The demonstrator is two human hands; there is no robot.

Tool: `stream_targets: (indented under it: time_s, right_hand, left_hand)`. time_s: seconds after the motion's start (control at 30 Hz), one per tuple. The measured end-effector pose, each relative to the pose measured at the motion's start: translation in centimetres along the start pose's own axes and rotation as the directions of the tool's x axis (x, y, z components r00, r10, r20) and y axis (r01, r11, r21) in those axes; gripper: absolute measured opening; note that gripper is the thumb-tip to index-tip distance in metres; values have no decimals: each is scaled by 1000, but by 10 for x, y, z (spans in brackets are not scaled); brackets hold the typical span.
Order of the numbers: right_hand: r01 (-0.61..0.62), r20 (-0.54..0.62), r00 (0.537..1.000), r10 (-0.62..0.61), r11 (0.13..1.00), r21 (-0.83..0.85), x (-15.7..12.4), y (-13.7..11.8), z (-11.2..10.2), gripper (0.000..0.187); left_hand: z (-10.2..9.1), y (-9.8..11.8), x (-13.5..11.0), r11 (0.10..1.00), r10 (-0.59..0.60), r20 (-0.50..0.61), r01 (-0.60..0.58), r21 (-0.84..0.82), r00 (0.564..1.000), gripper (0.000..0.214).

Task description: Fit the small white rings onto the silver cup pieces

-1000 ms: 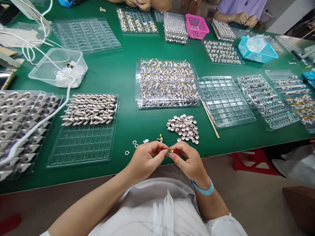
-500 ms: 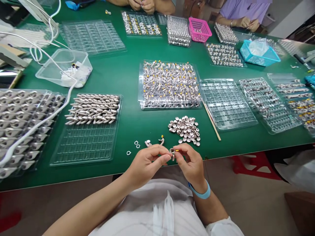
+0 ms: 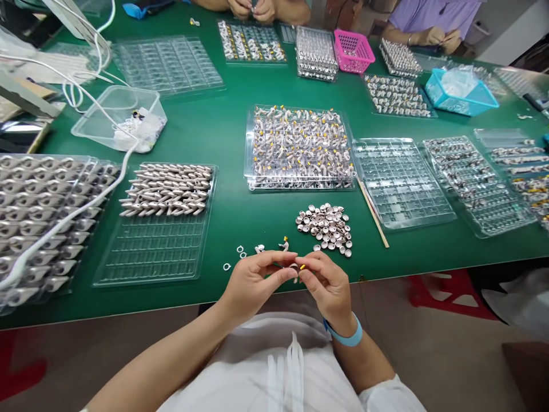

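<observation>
Pinched between both hands at the table's front edge is a small grey part with a yellow tab [image 3: 302, 266]; fingers hide most of it. My left hand [image 3: 255, 281] grips it from the left with thumb and fingertips. From the other side, my right hand [image 3: 328, 284] holds it near the tab. Just beyond the fingers lie two loose small grey parts, one pale [image 3: 259, 249] and one yellow-tipped [image 3: 284, 244]. Three small white rings [image 3: 227, 266] are to their left. A pile of small round metal caps [image 3: 328, 228] sits beyond my right hand.
A clear tray of yellow-tipped parts [image 3: 300, 149] stands mid-table. On the left are trays of metal shells [image 3: 169, 189] and a plastic tub [image 3: 88, 129]; a wooden stick [image 3: 373, 213] and a clear tray [image 3: 403, 183] lie right. Two people's hands [image 3: 436, 37] work across the table.
Both hands have shifted slightly left and turned the small grey part, so its round opening shows less and its yellow tab slants. The camera view has moved a little.
</observation>
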State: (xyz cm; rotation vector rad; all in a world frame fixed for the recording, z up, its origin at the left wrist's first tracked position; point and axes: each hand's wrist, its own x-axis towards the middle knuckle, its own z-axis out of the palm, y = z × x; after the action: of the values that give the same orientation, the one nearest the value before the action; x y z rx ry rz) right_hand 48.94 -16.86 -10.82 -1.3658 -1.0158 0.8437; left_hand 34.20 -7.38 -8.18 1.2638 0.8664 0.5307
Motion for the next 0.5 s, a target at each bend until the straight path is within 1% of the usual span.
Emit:
stream_targets:
  time_s: [0.07, 0.13, 0.27, 0.37, 0.5]
  right_hand:
    - [5, -14, 1000, -6, 999, -35, 0, 0, 0, 20]
    - [-2, -32, 999, 1, 999, -33, 0, 0, 0, 18]
    - [-75, -70, 994, 80, 995, 69, -2, 3, 1, 17]
    - [-102, -50, 993, 109, 986, 135, -2, 4, 2, 10]
    - [-75, -32, 996, 81, 987, 143, 1, 4, 1, 7]
  left_hand:
    - [-1, 1, 1, 1000, 1, 28, -1, 11, 1000, 26]
    - [-2, 1, 2, 1000, 5, 40, -6, 9, 999, 25]
    - [0, 2, 4, 1000, 6, 33, -7, 28, 999, 21]
    - [1, 2, 5, 999, -2, 44, 0, 42, 999, 21]
    - [2, 1, 5, 999, -22, 53, 20, 41, 998, 21]
